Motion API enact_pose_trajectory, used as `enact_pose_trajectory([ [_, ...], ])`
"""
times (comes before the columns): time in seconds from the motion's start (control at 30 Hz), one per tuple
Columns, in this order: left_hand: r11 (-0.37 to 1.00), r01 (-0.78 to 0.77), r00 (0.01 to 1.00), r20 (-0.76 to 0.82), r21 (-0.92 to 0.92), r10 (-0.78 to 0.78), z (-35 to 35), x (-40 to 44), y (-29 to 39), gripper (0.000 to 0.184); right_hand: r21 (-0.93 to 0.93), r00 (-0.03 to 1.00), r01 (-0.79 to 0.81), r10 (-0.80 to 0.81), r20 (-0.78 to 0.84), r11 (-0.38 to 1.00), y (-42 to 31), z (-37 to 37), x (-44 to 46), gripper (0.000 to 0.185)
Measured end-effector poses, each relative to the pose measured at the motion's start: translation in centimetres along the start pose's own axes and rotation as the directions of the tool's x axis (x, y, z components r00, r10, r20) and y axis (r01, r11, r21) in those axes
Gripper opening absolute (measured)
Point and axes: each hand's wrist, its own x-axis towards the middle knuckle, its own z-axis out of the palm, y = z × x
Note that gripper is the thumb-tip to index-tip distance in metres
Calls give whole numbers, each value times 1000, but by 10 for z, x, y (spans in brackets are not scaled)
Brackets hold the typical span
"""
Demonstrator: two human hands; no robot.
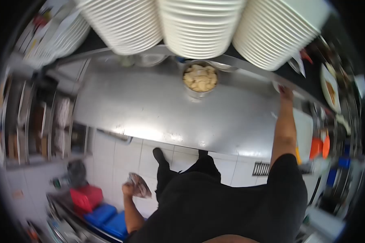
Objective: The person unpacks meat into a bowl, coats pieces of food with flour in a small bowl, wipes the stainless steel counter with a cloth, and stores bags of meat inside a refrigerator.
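My left hand [127, 189] is closed around the top of a clear plastic bag [140, 186] with something brownish-red inside. It hangs out over the tiled floor, left of my legs. My right arm stretches far forward over the steel table [150, 109]. At the table's back right, under the shelf edge, my right hand [286, 93] is beside a small white object [276, 86]. Its fingers are small and blurred, so I cannot make out whether they grip it. Between my hands, near the back of the table, stands a metal pot [196, 94] heaped with pale yellow pieces [200, 77].
Tall stacks of white plates [200, 28] crowd the shelf above the table. A white board [303, 125] and orange containers [317, 148] are at the right. Shelving [38, 121] stands left. Behind me on the left are a red container [86, 197] and blue lids [101, 214].
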Motion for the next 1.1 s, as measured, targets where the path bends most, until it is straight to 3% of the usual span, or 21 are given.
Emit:
enact_pose_trajectory([
  [0.07,999,24,998,-51,-47,-26,9,-27,14,29,-113,993,22,-9,114,993,6,2,21,40],
  [0.1,998,-30,997,-69,-61,25,10,-44,20,30,-402,950,209,-89,298,891,11,-9,30,42],
  [0.13,978,87,995,-26,-188,-93,18,-65,21,31,-667,838,525,-187,512,528,13,-20,33,44],
  [0.17,933,189,981,26,-306,-190,32,-77,20,31,-682,737,675,-227,636,281,15,-25,33,47],
  [0.2,870,277,960,85,-409,-266,39,-90,17,32,-710,757,653,-221,615,264,17,-31,34,50],
  [0.23,910,278,960,104,-307,-258,42,-103,16,32,-544,965,226,-109,239,808,19,-7,11,47],
  [0.27,941,269,961,123,-204,-248,47,-113,23,31,102,983,-5,24,-184,995,21,18,-12,44],
  [0.3,962,251,961,142,-102,-236,53,-120,28,31,78,990,48,-37,-136,996,40,20,-24,37],
  [0.33,940,302,947,167,-161,-276,65,-127,26,30,58,991,104,-99,-85,993,59,23,-37,30],
  [0.4,891,421,893,251,-170,-374,93,-138,14,30,-371,941,339,-312,131,865,89,70,-155,20],
  [0.5,823,528,813,403,-211,-419,125,-153,-3,31,-324,822,505,-331,465,800,154,183,-361,15],
  [0.53,859,490,823,403,-146,-401,147,-152,-19,30,-346,766,500,-220,604,794,175,223,-432,16],
  [0.57,890,448,832,402,-82,-382,167,-150,-37,30,-325,454,601,23,891,730,229,290,-507,22],
  [0.63,887,448,820,445,-109,-359,170,-138,-53,27,-210,182,752,109,977,625,307,366,-556,32],
  [0.7,828,515,793,491,-224,-360,171,-124,-74,23,-114,39,949,249,968,295,368,450,-586,52],
  [0.77,716,596,767,522,-363,-374,166,-109,-95,20,-209,226,974,263,938,-93,445,526,-582,74],
  [0.83,528,670,740,521,-522,-425,140,-96,-103,18,-335,440,861,230,868,-383,485,594,-573,87],
  [0.9,278,684,701,501,-675,-507,102,-78,-105,23,-480,591,784,236,771,-394,522,633,-541,87],
  [0.93,197,576,758,427,-793,-493,93,-70,-111,26,-548,660,736,242,711,-397,533,641,-534,87],
  [1.07,524,527,836,294,-669,-464,65,-18,-158,24,-509,608,720,74,791,-472,562,639,-515,76],
  [1.1,453,537,824,330,-711,-460,65,-13,-169,24,-470,558,750,62,828,-466,561,637,-506,73],
])
